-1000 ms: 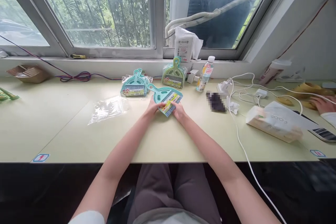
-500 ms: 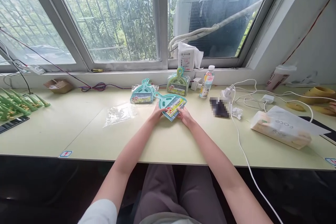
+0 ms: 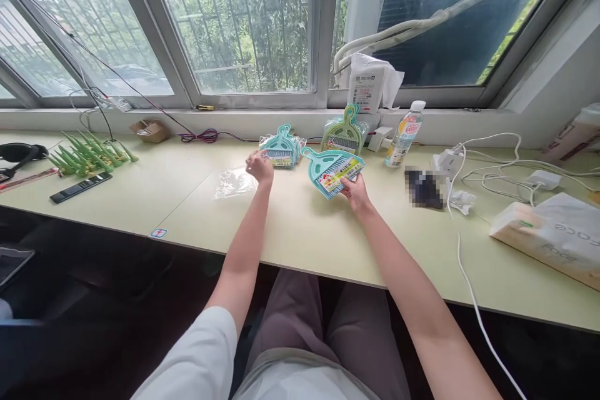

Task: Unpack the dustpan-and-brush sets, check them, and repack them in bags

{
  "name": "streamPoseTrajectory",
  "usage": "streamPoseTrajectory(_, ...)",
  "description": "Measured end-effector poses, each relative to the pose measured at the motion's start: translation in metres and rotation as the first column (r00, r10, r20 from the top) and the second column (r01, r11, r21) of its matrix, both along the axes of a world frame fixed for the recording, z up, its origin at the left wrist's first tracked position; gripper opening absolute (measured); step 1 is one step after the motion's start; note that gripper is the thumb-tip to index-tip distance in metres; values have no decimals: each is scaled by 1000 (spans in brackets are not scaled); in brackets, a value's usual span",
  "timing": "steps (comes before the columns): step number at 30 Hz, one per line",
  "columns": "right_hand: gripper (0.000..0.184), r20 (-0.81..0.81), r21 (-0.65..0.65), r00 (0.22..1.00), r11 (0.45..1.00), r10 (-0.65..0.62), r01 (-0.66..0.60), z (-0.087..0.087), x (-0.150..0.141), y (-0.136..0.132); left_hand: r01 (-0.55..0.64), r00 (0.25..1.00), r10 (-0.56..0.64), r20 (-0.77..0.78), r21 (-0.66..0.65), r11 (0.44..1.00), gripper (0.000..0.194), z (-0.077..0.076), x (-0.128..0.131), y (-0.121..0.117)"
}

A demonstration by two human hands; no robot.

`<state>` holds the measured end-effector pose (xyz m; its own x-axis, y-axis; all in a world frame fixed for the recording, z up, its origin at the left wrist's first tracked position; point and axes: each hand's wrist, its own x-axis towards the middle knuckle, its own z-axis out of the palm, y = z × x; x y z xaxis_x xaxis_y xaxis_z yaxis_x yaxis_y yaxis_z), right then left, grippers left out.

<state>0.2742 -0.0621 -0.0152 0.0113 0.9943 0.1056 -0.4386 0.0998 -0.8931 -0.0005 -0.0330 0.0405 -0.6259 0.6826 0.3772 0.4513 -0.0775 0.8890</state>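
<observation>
My right hand (image 3: 357, 194) grips the lower right edge of a turquoise dustpan-and-brush set (image 3: 323, 169) with a printed label, held tilted above the table. Loosely bent and apart, the fingers of my left hand (image 3: 260, 167) hold nothing. That hand is over the right end of a clear plastic bag (image 3: 232, 183), in front of a second turquoise dustpan set (image 3: 282, 153); whether it touches the bag cannot be seen. Against the wall behind leans a green dustpan set (image 3: 344, 133) in clear wrapping.
A drink bottle (image 3: 405, 134) and a dark pixelated object (image 3: 424, 187) are to the right. White cables (image 3: 499, 162) run past a tissue pack (image 3: 553, 240). At the left are green spiky pieces (image 3: 89, 156), a black strip-shaped object (image 3: 80, 187) and a small cardboard box (image 3: 150, 131).
My left hand has let go of the dustpan set and moved left toward the plastic bag. The right hand still holds the set. The view has turned left.
</observation>
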Motion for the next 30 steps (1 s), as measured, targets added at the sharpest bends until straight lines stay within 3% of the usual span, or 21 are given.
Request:
streamPoseTrajectory(2,42,9,-11,1000,1000,-12,12,-1,1,0,-178,984,175,-35,-141,974,49,-3,-31,-2)
streamPoseTrajectory(5,42,10,-5,1000,1000,-25,25,-3,1,0,-152,986,166,17,-309,939,45,-14,-64,-7)
streamPoseTrajectory(9,41,2,-9,999,999,-48,48,-4,1,1,-137,990,142,-5,-310,941,18,-23,-84,-14)
streamPoseTrajectory(12,38,2,-37,996,995,-93,93,-4,2,1,-177,984,169,-53,-234,956,20,-18,-87,-16)
streamPoseTrajectory(16,37,-12,-36,995,995,-95,95,1,3,-1,-120,992,121,-46,21,993,35,-5,-66,-6)
streamPoseTrajectory(19,38,-41,16,999,999,-36,37,10,1,-6,66,994,-51,-97,161,985,33,-5,-32,4)
streamPoseTrajectory(22,42,-55,79,998,996,41,-37,19,-1,-12,245,923,-249,-294,-50,968,27,-20,3,8)
streamPoseTrajectory(25,45,-11,81,995,992,97,-96,23,-3,-15,277,888,-335,-315,-215,936,16,-37,24,8)
streamPoseTrajectory(28,47,107,-38,986,991,130,-126,21,-3,-14,201,857,-334,-393,-343,918,17,-41,28,7)
streamPoseTrajectory(30,48,171,-135,977,985,128,-105,18,-3,-12,70,758,-369,-538,-496,866,30,-37,25,5)
